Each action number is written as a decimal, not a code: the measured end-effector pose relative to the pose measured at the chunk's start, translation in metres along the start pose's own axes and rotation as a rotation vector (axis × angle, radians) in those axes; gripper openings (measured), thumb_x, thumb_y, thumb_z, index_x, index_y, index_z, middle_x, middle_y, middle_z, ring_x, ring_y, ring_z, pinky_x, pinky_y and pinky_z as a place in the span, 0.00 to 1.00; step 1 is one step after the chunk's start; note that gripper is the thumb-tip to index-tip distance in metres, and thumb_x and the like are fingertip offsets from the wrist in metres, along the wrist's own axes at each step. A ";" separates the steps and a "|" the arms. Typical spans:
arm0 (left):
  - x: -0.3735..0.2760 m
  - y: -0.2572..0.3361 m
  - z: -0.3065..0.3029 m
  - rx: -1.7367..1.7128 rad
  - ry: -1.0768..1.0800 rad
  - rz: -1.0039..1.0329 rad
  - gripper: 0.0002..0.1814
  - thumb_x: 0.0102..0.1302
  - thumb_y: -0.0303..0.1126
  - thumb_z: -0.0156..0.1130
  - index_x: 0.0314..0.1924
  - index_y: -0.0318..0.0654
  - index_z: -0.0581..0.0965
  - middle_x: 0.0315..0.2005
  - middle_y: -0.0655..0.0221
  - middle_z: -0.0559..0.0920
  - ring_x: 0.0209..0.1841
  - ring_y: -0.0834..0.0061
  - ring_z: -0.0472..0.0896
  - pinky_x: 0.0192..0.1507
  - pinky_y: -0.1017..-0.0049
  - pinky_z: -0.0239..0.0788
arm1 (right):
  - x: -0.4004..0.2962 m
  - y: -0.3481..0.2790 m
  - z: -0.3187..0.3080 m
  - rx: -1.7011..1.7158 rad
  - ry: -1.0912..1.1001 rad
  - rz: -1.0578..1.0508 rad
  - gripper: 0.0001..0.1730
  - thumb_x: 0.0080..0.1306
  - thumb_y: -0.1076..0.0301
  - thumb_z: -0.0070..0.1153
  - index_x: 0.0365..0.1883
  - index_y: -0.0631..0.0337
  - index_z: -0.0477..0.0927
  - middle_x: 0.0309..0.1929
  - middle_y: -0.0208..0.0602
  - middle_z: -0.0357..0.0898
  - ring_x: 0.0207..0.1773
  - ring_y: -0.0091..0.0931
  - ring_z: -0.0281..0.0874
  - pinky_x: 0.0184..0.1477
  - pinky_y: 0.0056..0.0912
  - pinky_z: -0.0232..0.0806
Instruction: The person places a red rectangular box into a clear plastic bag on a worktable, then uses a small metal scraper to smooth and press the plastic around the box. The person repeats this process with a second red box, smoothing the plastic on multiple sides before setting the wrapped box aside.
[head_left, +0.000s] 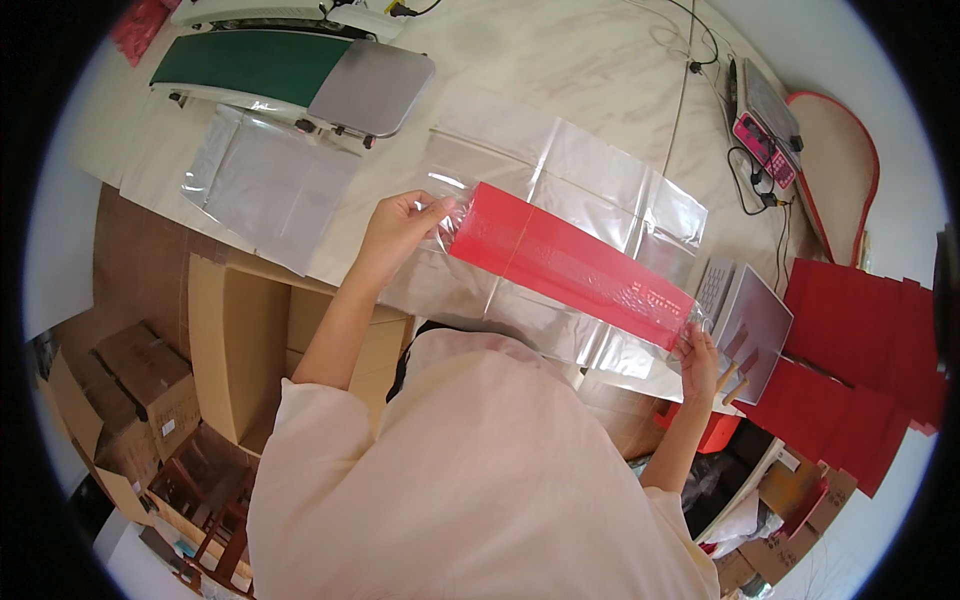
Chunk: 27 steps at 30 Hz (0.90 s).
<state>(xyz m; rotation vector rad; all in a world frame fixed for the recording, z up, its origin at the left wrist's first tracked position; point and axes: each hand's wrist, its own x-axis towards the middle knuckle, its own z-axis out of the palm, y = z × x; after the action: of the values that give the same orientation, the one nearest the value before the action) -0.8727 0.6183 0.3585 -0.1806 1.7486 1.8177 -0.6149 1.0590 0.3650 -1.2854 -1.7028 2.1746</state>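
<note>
A long, flat red pack (570, 262) wrapped in clear plastic film is stretched between my two hands, tilted down to the right. Gold-coloured marks show near its right end. My left hand (409, 225) pinches the loose clear film (444, 225) at the left end between thumb and fingers. At the other end, my right hand (699, 361) grips the film by the pack's lower right corner. Beneath the pack, large creased clear plastic sheets (585, 176) cover the front of the marbled table (525, 45). Whether the pack touches them, I cannot tell.
Back left stands a conveyor machine with a green belt (247, 66) and grey plate (373, 86); plastic bags (277, 180) lie before it. A white device with a grey top (757, 330), red sheets (847, 360) and a pink keypad (765, 150) are right. An open carton (240, 337) stands below left.
</note>
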 end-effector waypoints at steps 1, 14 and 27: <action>0.000 0.002 0.001 -0.039 0.012 -0.012 0.14 0.69 0.39 0.63 0.32 0.35 0.79 0.34 0.66 0.84 0.34 0.80 0.82 0.45 0.78 0.76 | 0.003 0.005 -0.003 -0.008 0.016 -0.005 0.10 0.73 0.62 0.55 0.42 0.59 0.79 0.38 0.33 0.84 0.36 0.23 0.83 0.38 0.25 0.76; 0.008 -0.013 -0.006 -0.031 -0.035 0.009 0.17 0.72 0.44 0.59 0.35 0.36 0.78 0.34 0.65 0.85 0.37 0.75 0.85 0.45 0.75 0.77 | 0.001 0.005 0.010 -0.095 0.107 -0.044 0.09 0.73 0.61 0.55 0.40 0.56 0.78 0.35 0.27 0.82 0.34 0.19 0.80 0.37 0.21 0.73; 0.004 -0.037 -0.061 -0.070 0.377 0.069 0.17 0.74 0.45 0.53 0.46 0.38 0.78 0.41 0.66 0.86 0.30 0.85 0.79 0.37 0.79 0.72 | -0.018 -0.036 0.136 -1.062 0.138 -0.829 0.41 0.51 0.62 0.75 0.61 0.65 0.70 0.57 0.47 0.72 0.61 0.40 0.69 0.62 0.40 0.62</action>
<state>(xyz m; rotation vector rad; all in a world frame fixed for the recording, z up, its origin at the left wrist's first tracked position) -0.8757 0.5605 0.3167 -0.5279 1.9624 1.9943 -0.7066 0.9602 0.4078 -0.5301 -2.7287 0.6831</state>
